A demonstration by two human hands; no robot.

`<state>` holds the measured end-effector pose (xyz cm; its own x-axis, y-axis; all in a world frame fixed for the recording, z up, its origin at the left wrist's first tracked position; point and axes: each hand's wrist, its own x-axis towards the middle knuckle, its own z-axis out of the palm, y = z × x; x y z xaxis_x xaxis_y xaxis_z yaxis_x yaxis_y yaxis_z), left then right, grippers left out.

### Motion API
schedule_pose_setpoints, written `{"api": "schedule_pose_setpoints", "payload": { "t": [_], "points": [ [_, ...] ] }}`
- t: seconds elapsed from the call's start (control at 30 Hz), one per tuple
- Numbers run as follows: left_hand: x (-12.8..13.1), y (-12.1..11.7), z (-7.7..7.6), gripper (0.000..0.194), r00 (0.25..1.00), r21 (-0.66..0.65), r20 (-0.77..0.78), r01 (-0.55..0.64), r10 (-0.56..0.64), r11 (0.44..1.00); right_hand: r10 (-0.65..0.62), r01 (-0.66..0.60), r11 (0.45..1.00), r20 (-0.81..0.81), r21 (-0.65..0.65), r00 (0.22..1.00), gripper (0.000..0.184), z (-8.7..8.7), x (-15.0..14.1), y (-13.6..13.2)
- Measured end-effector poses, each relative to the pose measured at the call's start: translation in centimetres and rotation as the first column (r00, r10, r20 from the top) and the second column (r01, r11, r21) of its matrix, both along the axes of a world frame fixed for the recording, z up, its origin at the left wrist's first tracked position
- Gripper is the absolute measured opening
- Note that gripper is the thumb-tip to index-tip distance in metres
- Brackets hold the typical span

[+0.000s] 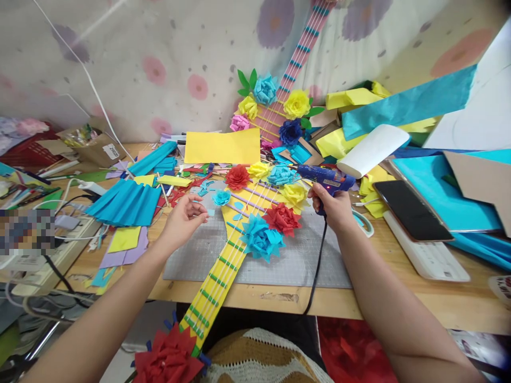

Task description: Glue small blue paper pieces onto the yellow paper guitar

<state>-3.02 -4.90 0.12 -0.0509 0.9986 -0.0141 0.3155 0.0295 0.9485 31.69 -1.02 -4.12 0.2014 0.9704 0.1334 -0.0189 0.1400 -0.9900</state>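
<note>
A yellow paper guitar (223,266) lies on a grey cutting mat (291,260), its body covered with red, blue and yellow paper flowers. My right hand (333,205) is closed round the grip of a blue glue gun (321,175), whose nozzle points left toward the flowers. My left hand (183,218) hovers over the mat's left edge and pinches a small blue paper piece (210,212) between fingertips. A red paper flower (167,359) sits at the guitar's near end, over the table edge.
A second, pink paper guitar (295,58) with flowers leans against the wall. Folded blue paper (123,205), a yellow sheet (221,147) and scraps lie to the left. A phone (411,210), a white keyboard (431,258) and paper rolls are on the right. The gun's black cord (317,271) hangs over the edge.
</note>
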Motion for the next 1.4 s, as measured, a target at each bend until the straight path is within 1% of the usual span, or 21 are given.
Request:
{"api": "schedule_pose_setpoints", "payload": {
  "t": [0.13,0.27,0.4,0.43,0.5,0.57,0.67,0.73,0.83,0.9,0.97,1.03,1.1,1.17,1.27,1.4],
  "points": [
    [-0.2,0.4,-0.4,0.041,1.000,0.008,0.003,-0.030,0.030,1.000,-0.012,0.012,1.000,-0.025,-0.007,1.000,0.042,-0.2,0.0,0.1],
    [-0.5,1.4,-1.2,0.037,0.995,0.055,0.047,-0.087,0.085,0.995,-0.053,0.058,0.998,-0.112,0.034,0.992,0.040,-0.4,-0.3,0.3],
    [-0.9,2.9,-3.0,0.029,0.989,0.068,0.113,-0.100,0.092,0.993,-0.146,0.165,0.983,-0.200,0.084,0.969,0.039,-0.7,-0.8,0.4],
    [-1.0,3.3,-3.5,0.028,0.986,0.071,0.137,-0.109,0.099,0.992,-0.164,0.187,0.978,-0.217,0.091,0.962,0.038,-0.7,-0.9,0.3],
    [-1.0,3.7,-4.6,0.030,0.984,0.065,0.159,-0.091,0.080,0.994,-0.194,0.223,0.970,-0.239,0.098,0.951,0.037,-0.7,-1.0,0.2],
    [-0.8,3.8,-5.5,0.035,0.986,0.093,0.148,-0.084,0.070,0.992,-0.223,0.254,0.961,-0.247,0.105,0.943,0.038,-0.8,-1.0,0.2],
    [-0.4,3.5,-6.4,0.044,0.986,0.162,0.146,-0.109,0.086,0.981,-0.257,0.292,0.949,-0.241,0.122,0.936,0.039,-0.9,-0.9,0.1],
    [-0.3,3.2,-6.7,0.045,0.987,0.202,0.144,-0.099,0.070,0.974,-0.273,0.309,0.942,-0.233,0.134,0.933,0.039,-1.1,-0.8,0.2],
    [-0.6,2.9,-6.7,0.041,0.991,0.245,0.120,-0.086,0.058,0.966,-0.305,0.338,0.931,-0.219,0.136,0.927,0.039,-1.3,-0.8,0.4],
    [-1.0,3.0,-6.6,0.035,0.995,0.241,0.049,-0.097,0.087,0.966,-0.321,0.351,0.926,-0.205,0.137,0.925,0.039,-1.4,-0.7,0.4],
    [-1.5,3.3,-6.6,0.026,0.988,0.224,-0.106,-0.086,0.112,0.971,-0.322,0.349,0.926,-0.183,0.142,0.929,0.039,-1.5,-0.6,0.5],
    [-1.8,3.7,-6.6,0.015,0.948,0.215,-0.301,-0.039,0.104,0.976,-0.315,0.339,0.929,-0.169,0.146,0.934,0.038,-1.5,-0.6,0.4],
    [-1.8,4.2,-6.8,0.008,0.894,0.210,-0.442,0.020,0.077,0.977,-0.313,0.336,0.930,-0.159,0.150,0.936,0.038,-1.5,-0.5,0.4],
    [-1.7,4.7,-7.0,0.008,0.861,0.199,-0.507,0.075,0.037,0.977,-0.311,0.333,0.930,-0.153,0.154,0.938,0.038,-1.5,-0.5,0.4],
    [-1.3,5.2,-7.1,0.010,0.830,0.172,-0.557,0.140,-0.021,0.975,-0.303,0.324,0.934,-0.147,0.149,0.942,0.038,-1.6,-0.5,0.5],
    [-1.1,5.5,-7.0,0.007,0.776,0.131,-0.629,0.168,-0.049,0.977,-0.283,0.301,0.944,-0.141,0.133,0.949,0.038,-1.6,-0.6,0.4]
  ]
}}
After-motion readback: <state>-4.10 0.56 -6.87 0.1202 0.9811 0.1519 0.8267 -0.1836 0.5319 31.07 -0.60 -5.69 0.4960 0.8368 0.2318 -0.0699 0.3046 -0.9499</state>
